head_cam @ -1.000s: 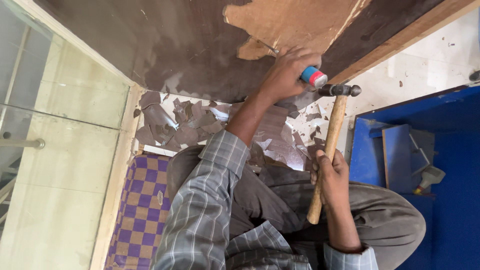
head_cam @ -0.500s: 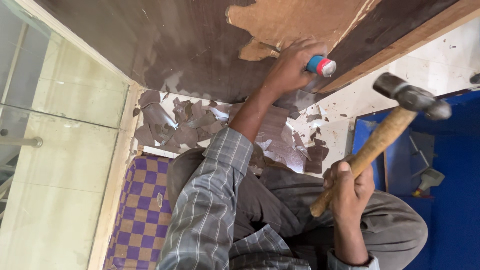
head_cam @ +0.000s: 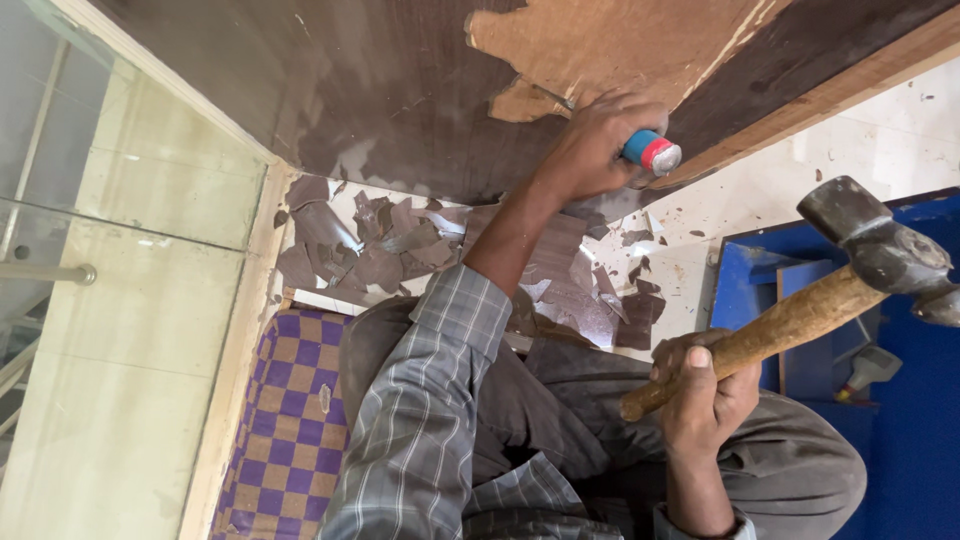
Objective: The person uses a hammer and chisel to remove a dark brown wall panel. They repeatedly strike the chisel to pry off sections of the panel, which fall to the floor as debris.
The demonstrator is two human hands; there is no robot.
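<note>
My left hand (head_cam: 598,140) is shut on a chisel with a blue and red handle end (head_cam: 652,153). Its blade lies under the dark veneer of a wooden board (head_cam: 380,90), at the edge of a bare light-brown patch (head_cam: 620,40). My right hand (head_cam: 705,392) grips the wooden handle of a hammer (head_cam: 790,325). The steel hammer head (head_cam: 880,245) is held to the right of the chisel end, well apart from it.
Several peeled veneer flakes (head_cam: 400,250) lie on the pale floor below the board. A blue metal box (head_cam: 830,300) stands at the right behind the hammer. A purple checked mat (head_cam: 300,420) lies under my legs. Glass panels (head_cam: 100,250) fill the left.
The hammer head was against the chisel's end one second ago. It has since swung back to the right, away from the chisel. The left hand kept the chisel on the board.
</note>
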